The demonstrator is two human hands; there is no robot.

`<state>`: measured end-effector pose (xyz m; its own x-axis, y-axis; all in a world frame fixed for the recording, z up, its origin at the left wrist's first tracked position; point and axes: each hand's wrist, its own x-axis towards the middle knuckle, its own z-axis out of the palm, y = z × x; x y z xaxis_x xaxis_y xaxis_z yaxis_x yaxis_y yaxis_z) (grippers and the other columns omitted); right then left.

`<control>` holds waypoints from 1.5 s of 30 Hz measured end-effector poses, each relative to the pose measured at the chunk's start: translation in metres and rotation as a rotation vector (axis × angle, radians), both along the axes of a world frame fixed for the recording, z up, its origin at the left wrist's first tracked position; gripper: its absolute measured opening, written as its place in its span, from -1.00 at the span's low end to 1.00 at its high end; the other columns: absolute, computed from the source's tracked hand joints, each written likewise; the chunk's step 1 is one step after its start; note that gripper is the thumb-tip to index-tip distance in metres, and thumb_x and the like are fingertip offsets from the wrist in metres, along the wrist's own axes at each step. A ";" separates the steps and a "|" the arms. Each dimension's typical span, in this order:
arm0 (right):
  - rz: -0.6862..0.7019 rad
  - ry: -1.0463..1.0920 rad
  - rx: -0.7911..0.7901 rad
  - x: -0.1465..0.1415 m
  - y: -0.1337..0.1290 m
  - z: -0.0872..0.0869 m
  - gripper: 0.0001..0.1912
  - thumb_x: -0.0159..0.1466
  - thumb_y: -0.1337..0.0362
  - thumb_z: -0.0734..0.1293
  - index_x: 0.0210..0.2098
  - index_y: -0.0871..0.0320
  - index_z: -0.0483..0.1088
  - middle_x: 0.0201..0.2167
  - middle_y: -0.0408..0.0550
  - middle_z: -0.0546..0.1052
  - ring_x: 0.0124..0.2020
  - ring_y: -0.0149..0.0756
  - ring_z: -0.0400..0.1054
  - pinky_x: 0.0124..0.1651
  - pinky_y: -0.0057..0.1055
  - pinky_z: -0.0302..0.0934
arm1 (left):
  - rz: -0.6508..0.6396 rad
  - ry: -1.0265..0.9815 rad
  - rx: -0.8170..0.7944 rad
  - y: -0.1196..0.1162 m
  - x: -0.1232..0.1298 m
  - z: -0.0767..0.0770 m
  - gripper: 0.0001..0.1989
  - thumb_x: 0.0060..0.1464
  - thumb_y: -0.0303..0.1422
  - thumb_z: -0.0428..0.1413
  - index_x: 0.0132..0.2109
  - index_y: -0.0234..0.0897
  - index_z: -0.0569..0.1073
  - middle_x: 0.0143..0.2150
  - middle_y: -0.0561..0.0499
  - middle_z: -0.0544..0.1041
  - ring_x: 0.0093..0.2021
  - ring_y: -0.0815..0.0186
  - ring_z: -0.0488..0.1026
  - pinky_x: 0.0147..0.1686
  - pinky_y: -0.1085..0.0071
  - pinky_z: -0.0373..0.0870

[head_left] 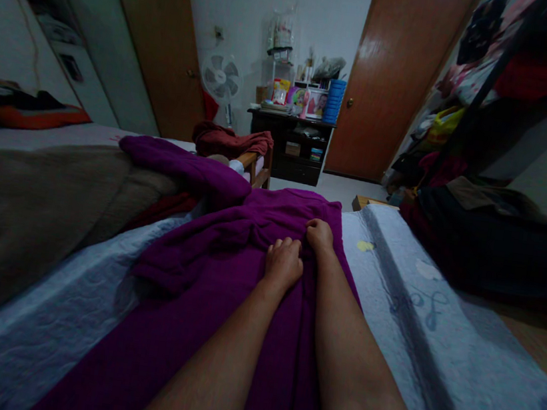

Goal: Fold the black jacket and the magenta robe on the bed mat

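A long purple garment with sleeves lies spread over the bed and runs toward me. One sleeve stretches out to the left, over a brown blanket. My left hand rests near the middle of the upper part, its fingers curled into the cloth. Just beyond it and to the right, my right hand is closed in a pinch on the cloth, close to the garment's right edge. Folds run lengthwise between and below my hands. My fingertips are partly hidden.
The brown blanket covers the left side. A light patterned bedsheet shows on the right, beside a stack of dark folded clothes. Farther off are a chair with red cloth, a fan and a black cabinet.
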<state>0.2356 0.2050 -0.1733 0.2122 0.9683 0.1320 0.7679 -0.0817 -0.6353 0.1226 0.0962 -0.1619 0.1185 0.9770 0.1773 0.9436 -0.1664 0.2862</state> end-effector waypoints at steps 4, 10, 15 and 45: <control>-0.004 -0.002 -0.001 0.000 0.000 0.001 -0.69 0.14 0.40 0.24 -0.22 0.02 0.56 -0.17 -0.11 0.60 -0.10 -0.31 0.44 0.00 -0.46 0.22 | -0.007 -0.003 -0.018 0.000 0.000 0.001 -0.78 0.13 -0.42 0.01 -0.07 -0.16 0.39 -0.02 -0.07 0.44 0.02 0.15 0.31 -0.02 0.24 0.25; -0.004 -0.006 -0.002 0.000 -0.001 0.000 -0.69 0.14 0.40 0.25 -0.22 0.02 0.56 -0.17 -0.11 0.60 -0.09 -0.31 0.44 0.01 -0.47 0.21 | -0.001 -0.001 -0.024 -0.002 0.000 0.002 -0.78 0.12 -0.42 0.01 -0.07 -0.16 0.40 -0.02 -0.06 0.44 0.02 0.16 0.31 0.00 0.25 0.25; -0.004 -0.008 -0.004 -0.001 -0.001 0.001 -0.69 0.15 0.40 0.25 -0.21 0.03 0.55 -0.17 -0.11 0.60 -0.09 -0.31 0.44 0.02 -0.46 0.21 | -0.001 0.003 -0.017 -0.001 0.000 0.003 -0.79 0.12 -0.43 0.00 -0.09 -0.18 0.40 -0.03 -0.07 0.44 0.01 0.15 0.32 -0.03 0.24 0.26; -0.007 -0.005 0.000 -0.001 -0.001 0.001 -0.70 0.14 0.39 0.25 -0.23 0.02 0.56 -0.18 -0.11 0.60 -0.10 -0.31 0.44 -0.01 -0.47 0.22 | 0.007 0.003 -0.041 -0.001 0.000 0.001 -0.78 0.13 -0.41 0.01 -0.07 -0.15 0.39 0.00 -0.07 0.43 0.05 0.15 0.30 0.00 0.24 0.24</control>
